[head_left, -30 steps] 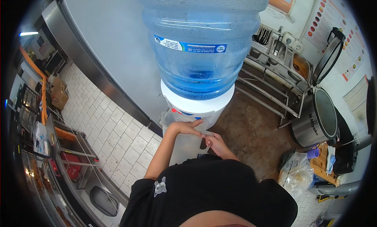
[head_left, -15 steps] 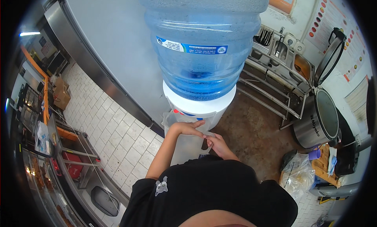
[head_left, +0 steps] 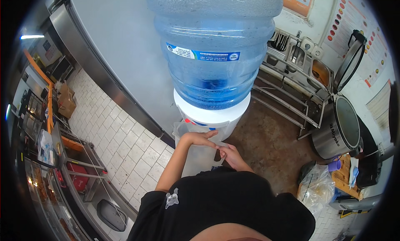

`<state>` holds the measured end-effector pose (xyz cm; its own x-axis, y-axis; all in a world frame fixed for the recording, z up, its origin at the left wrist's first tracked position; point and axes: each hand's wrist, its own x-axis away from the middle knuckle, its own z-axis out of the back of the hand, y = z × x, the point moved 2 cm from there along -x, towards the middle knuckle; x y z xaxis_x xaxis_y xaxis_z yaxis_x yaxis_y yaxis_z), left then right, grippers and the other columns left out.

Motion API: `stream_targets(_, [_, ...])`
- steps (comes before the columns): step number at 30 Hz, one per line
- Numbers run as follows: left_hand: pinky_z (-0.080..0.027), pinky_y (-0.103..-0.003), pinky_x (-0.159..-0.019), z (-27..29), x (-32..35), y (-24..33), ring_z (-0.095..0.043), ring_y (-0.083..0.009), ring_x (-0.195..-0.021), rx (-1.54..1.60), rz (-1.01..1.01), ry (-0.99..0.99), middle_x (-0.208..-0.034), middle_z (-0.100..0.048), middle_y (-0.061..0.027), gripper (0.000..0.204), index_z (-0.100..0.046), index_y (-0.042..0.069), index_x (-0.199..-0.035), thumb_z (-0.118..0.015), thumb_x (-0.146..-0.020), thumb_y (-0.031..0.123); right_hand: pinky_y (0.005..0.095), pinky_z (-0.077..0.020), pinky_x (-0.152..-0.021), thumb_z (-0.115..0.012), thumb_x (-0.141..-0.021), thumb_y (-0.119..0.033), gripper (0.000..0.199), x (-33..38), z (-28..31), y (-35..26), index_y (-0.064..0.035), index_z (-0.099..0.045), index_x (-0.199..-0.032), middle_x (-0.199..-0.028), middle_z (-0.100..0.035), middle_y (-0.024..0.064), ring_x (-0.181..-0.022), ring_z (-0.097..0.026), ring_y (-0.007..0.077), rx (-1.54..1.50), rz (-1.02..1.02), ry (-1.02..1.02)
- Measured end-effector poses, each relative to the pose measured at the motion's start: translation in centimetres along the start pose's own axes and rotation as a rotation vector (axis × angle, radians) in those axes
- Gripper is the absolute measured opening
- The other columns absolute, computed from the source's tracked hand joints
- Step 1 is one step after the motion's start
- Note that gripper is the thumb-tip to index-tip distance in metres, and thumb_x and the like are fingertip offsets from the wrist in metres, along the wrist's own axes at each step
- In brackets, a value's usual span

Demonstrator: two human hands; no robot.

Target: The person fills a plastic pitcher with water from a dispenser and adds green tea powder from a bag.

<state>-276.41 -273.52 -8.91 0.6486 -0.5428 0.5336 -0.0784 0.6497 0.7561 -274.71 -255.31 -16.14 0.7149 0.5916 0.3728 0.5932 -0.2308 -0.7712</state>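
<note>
Looking down, I note the left hand [head_left: 200, 139] resting over the rim of a clear translucent plastic jug [head_left: 196, 155], fingers curled on it, under the front of the white water dispenser [head_left: 212, 116]. The right hand [head_left: 233, 157] is at the jug's near side; whether its grip is closed I cannot tell. Above sits a large blue water bottle [head_left: 214, 53]. I judge the jug light, thin-walled, slippery if wet, best held at rim and handle.
</note>
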Motion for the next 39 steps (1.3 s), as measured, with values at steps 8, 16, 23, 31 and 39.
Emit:
stream_targets(8, [-0.014, -0.030, -0.107, -0.23, -0.24, -0.57, -0.013, -0.0258, -0.134, 0.001, 0.011, 0.039, -0.145, -0.012, -0.0165, 0.107, -0.010, 0.000, -0.139, -0.057, -0.067, 0.063, 0.0214, -0.0358, -0.054, -0.055, -0.083, -0.008, 0.005, 0.18, -0.17, -0.10, -0.0042, -0.054, -0.080, -0.060, -0.047, -0.0017, -0.055, -0.045, 0.0076, 0.000, -0.007, 0.005])
stream_targets(16, [-0.015, -0.030, -0.107, -0.17, -0.09, -0.24, -0.014, -0.0260, -0.134, 0.001, 0.011, 0.036, -0.145, -0.013, -0.0168, 0.106, -0.010, -0.001, -0.138, -0.057, -0.067, 0.062, 0.0216, -0.0361, -0.054, -0.055, -0.083, -0.008, 0.005, 0.22, -0.27, -0.23, -0.0038, -0.054, -0.081, -0.060, -0.047, -0.0013, -0.055, -0.045, 0.0080, 0.001, 0.008, 0.006])
stream_targets(23, [-0.015, -0.030, -0.108, -0.13, 0.03, 0.04, -0.013, -0.0267, -0.134, -0.020, 0.022, 0.037, -0.145, -0.013, -0.0177, 0.106, -0.010, -0.002, -0.138, -0.057, -0.068, 0.062, 0.0216, -0.0358, -0.054, -0.055, -0.083, -0.008, 0.006, 0.24, -0.30, -0.27, -0.0039, -0.054, -0.080, -0.060, -0.047, -0.0012, -0.055, -0.044, 0.0081, 0.011, 0.008, -0.007])
stream_targets(31, [-0.014, -0.030, -0.108, -0.03, 0.23, 0.28, -0.013, -0.0264, -0.134, 0.006, 0.014, 0.029, -0.145, -0.013, -0.0178, 0.106, -0.009, -0.002, -0.138, -0.057, -0.068, 0.062, 0.0215, -0.0353, -0.054, -0.057, -0.082, -0.008, 0.008, 0.30, -0.49, -0.45, -0.0052, -0.052, -0.077, -0.060, -0.047, -0.0013, -0.055, -0.044, 0.0078, 0.011, -0.004, 0.003])
stream_targets(39, [-0.013, -0.029, -0.108, -0.13, 0.18, 0.22, -0.011, -0.0257, -0.135, 0.028, 0.010, 0.023, -0.145, -0.011, -0.0175, 0.107, -0.008, -0.002, -0.138, -0.057, -0.068, 0.062, 0.0214, -0.0354, -0.054, -0.058, -0.081, -0.008, 0.007, 0.37, -0.57, -0.61, -0.0050, -0.054, -0.077, -0.059, -0.046, -0.0019, -0.054, -0.044, 0.0077, 0.000, -0.014, -0.003])
